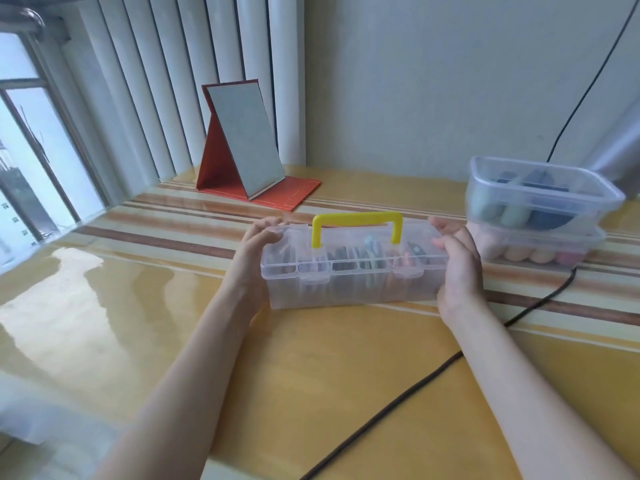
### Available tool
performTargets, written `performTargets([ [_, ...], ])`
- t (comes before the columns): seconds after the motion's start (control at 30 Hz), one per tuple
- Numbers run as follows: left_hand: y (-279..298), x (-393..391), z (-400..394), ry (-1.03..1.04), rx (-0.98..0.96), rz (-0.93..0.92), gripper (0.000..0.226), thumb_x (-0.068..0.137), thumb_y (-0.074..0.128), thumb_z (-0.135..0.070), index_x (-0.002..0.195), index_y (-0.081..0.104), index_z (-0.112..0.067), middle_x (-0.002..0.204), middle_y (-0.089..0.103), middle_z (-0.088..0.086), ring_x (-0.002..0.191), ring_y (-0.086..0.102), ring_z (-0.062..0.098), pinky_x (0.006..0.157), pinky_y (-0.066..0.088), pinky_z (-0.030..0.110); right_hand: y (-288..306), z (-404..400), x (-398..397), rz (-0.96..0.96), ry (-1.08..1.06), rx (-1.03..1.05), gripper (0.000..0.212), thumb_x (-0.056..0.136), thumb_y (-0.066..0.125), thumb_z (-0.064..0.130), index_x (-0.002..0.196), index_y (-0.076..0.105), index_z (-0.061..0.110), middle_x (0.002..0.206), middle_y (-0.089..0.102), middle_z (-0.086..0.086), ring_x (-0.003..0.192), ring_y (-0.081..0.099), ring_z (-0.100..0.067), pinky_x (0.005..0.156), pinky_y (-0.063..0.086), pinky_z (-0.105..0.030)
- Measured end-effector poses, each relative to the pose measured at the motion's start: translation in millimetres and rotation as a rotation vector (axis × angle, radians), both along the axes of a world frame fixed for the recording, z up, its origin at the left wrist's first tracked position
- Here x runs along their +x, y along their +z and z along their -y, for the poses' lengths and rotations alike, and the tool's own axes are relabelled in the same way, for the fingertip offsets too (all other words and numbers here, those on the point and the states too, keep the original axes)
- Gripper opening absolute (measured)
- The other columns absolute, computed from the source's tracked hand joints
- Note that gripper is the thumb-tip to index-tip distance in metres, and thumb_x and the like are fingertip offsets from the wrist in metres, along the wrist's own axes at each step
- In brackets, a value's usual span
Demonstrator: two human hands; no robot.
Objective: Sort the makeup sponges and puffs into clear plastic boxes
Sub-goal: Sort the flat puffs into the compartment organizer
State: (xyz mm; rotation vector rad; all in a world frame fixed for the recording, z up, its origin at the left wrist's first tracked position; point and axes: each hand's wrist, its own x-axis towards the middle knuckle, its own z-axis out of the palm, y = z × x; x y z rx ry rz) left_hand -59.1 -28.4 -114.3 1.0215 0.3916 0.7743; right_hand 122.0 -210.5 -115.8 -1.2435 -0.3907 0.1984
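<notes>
Hands (258, 251) on box (349, 271), striped table (173, 299)

A folding mirror (244, 142) with a red cover stands upright at the back of the table (104, 306), its glass tilted, its red flap lying flat on the striped, glossy yellow surface. White vertical blinds (173, 81) hang behind it; a window (31, 150) lies to the left. A black cable (415, 379) runs across the table and up the pale wall (433, 81).
</notes>
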Motion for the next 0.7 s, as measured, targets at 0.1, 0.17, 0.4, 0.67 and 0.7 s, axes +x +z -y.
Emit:
performTargets([
  [0.1, 1, -5, 2, 0.036, 0.015, -0.003, 0.028, 0.081, 0.059, -0.007, 0.102, 0.058, -0.025, 0.088, 0.065, -0.001, 0.073, 0.065, 0.015, 0.061, 0.055, 0.027, -1, 0, 0, -0.011, -0.043, 0.015, 0.032, 0.085, 0.049, -0.002, 0.091, 0.063, 0.027, 0.102, 0.062, 0.016, 0.101, 0.056, -0.004, 0.093, 0.041, -0.023],
  [0.17, 3, -8, 4, 0.037, 0.006, 0.025, 0.021, 0.088, 0.055, -0.008, 0.102, 0.059, -0.023, 0.085, 0.067, -0.002, 0.073, 0.066, 0.014, 0.063, 0.056, 0.027, -1, 1, 1, -0.023, -0.026, 0.031, 0.032, 0.085, 0.052, -0.001, 0.095, 0.063, 0.027, 0.104, 0.062, 0.014, 0.107, 0.056, -0.007, 0.095, 0.043, -0.024],
  [0.4, 1, -13, 18, 0.136, 0.098, -0.064, 0.017, 0.092, 0.058, -0.024, 0.104, 0.064, -0.014, 0.086, 0.069, -0.004, 0.086, 0.065, 0.016, 0.077, 0.056, 0.035, -13, 10, -3, 0.060, 0.016, -0.049, 0.023, 0.082, 0.060, 0.036, 0.105, 0.064, 0.033, 0.117, 0.065, 0.010, 0.120, 0.057, -0.015, 0.108, 0.041, -0.043],
  [0.67, -7, -34, 34, -0.038, 0.527, -0.254, 0.088, 0.056, 0.075, -0.047, 0.134, 0.034, -0.045, 0.139, 0.030, -0.021, 0.132, 0.032, -0.003, 0.101, 0.035, 0.018, -15, 20, -8, 0.191, 0.281, -0.161, 0.082, 0.045, 0.081, 0.072, 0.119, 0.053, 0.048, 0.133, 0.045, 0.028, 0.134, 0.041, -0.007, 0.110, 0.034, -0.034],
  [0.7, -8, -35, 35, -0.013, 0.570, -0.280, 0.098, 0.053, 0.081, -0.041, 0.137, 0.031, -0.043, 0.139, 0.030, -0.020, 0.129, 0.035, -0.006, 0.095, 0.037, 0.011, -15, 23, -6, 0.195, 0.330, -0.183, 0.090, 0.043, 0.085, 0.067, 0.124, 0.049, 0.049, 0.135, 0.040, 0.028, 0.135, 0.039, -0.007, 0.109, 0.035, -0.033],
])
